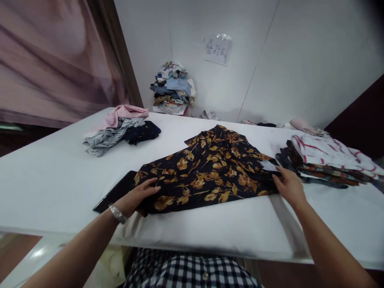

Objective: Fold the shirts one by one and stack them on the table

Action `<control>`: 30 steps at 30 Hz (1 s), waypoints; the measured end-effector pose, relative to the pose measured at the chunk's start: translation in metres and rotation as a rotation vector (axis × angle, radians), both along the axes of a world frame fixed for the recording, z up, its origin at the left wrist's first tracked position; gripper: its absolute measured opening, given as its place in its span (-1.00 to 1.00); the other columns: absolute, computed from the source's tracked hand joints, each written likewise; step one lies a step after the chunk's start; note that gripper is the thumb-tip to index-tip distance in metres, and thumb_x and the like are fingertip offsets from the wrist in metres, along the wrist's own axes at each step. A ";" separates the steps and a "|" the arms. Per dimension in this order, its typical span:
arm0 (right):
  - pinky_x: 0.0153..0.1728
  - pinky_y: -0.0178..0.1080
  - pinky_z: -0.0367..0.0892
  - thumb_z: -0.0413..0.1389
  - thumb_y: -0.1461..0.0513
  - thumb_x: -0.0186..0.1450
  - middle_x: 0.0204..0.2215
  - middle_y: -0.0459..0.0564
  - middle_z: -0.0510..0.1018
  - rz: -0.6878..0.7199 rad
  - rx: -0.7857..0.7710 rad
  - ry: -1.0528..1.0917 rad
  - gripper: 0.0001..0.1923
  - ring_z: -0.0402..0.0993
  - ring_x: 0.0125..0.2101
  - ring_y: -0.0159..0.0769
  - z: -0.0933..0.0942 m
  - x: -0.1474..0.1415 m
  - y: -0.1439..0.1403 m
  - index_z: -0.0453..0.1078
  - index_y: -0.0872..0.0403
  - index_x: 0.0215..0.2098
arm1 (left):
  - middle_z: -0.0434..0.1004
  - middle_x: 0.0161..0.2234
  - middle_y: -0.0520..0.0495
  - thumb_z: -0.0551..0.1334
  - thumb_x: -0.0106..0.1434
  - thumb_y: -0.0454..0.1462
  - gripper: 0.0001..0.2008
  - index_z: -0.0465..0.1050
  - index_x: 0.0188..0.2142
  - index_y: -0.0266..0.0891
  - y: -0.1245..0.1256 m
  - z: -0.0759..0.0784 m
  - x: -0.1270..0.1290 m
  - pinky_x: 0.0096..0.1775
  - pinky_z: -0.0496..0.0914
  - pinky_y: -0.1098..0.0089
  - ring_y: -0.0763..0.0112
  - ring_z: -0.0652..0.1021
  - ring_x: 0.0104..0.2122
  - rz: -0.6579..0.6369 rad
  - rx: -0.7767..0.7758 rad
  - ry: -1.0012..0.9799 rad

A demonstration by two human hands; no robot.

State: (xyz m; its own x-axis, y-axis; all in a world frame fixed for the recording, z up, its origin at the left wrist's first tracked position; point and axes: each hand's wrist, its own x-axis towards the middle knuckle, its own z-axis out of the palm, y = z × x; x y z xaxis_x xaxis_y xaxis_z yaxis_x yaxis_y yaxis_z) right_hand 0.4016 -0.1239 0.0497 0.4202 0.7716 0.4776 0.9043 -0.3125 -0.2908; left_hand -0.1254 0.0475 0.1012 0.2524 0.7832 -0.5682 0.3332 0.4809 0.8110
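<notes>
A dark shirt [210, 172] with a golden-brown flower and leaf print lies spread on the white table, its collar end pointing away from me. At its near left corner, my left hand [139, 198] is closed on the cloth, fingers on top and the thumb partly hidden at the edge. My right hand [289, 186] pinches the shirt's right edge, close to a pale paper-like tag [268, 166]. A flat, glossy black board [115, 192] sticks out at the shirt's left end, beside my left wrist; how far it runs beneath the cloth is hidden.
Folded garments [327, 154] are stacked on the right, white-and-red on top. Crumpled pink, grey and dark clothes [120, 128] lie at the left. Behind the table's far edge rises a tall clothes pile [174, 88]. The table's front edge [210, 250] runs close to my body.
</notes>
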 end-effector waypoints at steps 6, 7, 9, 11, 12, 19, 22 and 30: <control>0.21 0.06 0.23 -0.02 -0.01 0.36 0.21 0.12 0.40 0.530 -0.221 0.081 -0.51 0.26 0.24 -0.05 -0.020 -0.084 0.032 0.39 0.00 0.16 | 0.52 0.09 -0.18 0.30 -0.08 -0.33 -0.17 0.24 0.25 -0.17 0.005 -0.019 0.007 -0.10 0.51 0.26 0.17 0.60 -0.08 -0.031 0.207 0.025; 0.23 0.11 0.18 -0.02 -0.03 0.36 0.25 0.13 0.34 0.532 -0.279 0.066 -0.48 0.19 0.28 -0.02 -0.028 -0.090 0.034 0.37 0.00 0.19 | 0.57 0.02 -0.15 0.25 -0.08 -0.36 -0.19 0.25 0.24 -0.18 0.006 -0.021 0.002 -0.10 0.49 0.27 0.19 0.61 -0.12 -0.047 0.320 0.115; 0.25 0.18 0.11 -0.06 -0.05 0.37 0.31 0.14 0.24 0.493 -0.354 0.025 -0.42 0.08 0.33 0.00 -0.043 -0.094 0.036 0.31 0.01 0.25 | 0.64 -0.18 -0.06 0.16 -0.06 -0.38 -0.25 0.29 0.20 -0.20 0.007 -0.024 -0.015 -0.14 0.47 0.28 0.24 0.61 -0.22 -0.100 0.494 0.316; 0.27 0.20 0.04 -0.10 -0.05 0.39 0.34 0.12 0.18 0.463 -0.380 -0.011 -0.41 0.01 0.35 -0.02 -0.053 -0.092 0.036 0.26 0.00 0.28 | 0.62 -0.36 0.02 0.11 -0.03 -0.36 -0.34 0.35 0.14 -0.20 0.006 -0.021 -0.034 -0.20 0.45 0.30 0.27 0.60 -0.32 -0.149 0.574 0.481; 0.27 0.19 0.03 -0.11 -0.04 0.39 0.34 0.11 0.16 0.463 -0.384 -0.024 -0.41 0.00 0.36 -0.03 -0.056 -0.090 0.035 0.25 -0.01 0.29 | 0.61 -0.39 0.05 0.10 0.00 -0.34 -0.40 0.38 0.09 -0.19 0.003 -0.019 -0.042 -0.23 0.43 0.32 0.28 0.59 -0.36 -0.160 0.589 0.543; 0.27 0.14 0.08 -0.13 -0.05 0.39 0.34 0.08 0.18 0.453 -0.365 -0.078 -0.41 0.03 0.34 -0.05 -0.059 -0.084 0.032 0.27 -0.01 0.28 | 0.60 -0.21 -0.02 0.16 0.17 0.02 -0.61 0.41 -0.10 -0.11 -0.048 -0.008 -0.035 -0.31 0.39 0.31 0.25 0.58 -0.31 -0.174 0.682 0.746; 0.27 0.12 0.09 -0.15 -0.05 0.40 0.33 0.08 0.20 0.456 -0.350 -0.085 -0.41 0.05 0.34 -0.06 -0.060 -0.084 0.032 0.31 0.01 0.25 | 0.56 -0.10 -0.13 0.21 0.14 -0.15 -0.67 0.39 -0.10 -0.16 -0.065 -0.020 -0.020 -0.26 0.40 0.26 0.14 0.58 -0.18 -0.239 0.706 0.849; 0.25 0.12 0.13 -0.12 -0.05 0.39 0.31 0.07 0.24 0.485 -0.317 -0.051 -0.44 0.09 0.32 -0.04 -0.061 -0.080 0.032 0.33 -0.02 0.24 | 0.56 -0.28 -0.07 0.04 0.11 -0.43 -0.79 0.38 -0.41 -0.15 -0.053 -0.009 -0.043 -0.16 0.39 0.37 0.31 0.55 -0.22 -0.052 1.129 0.836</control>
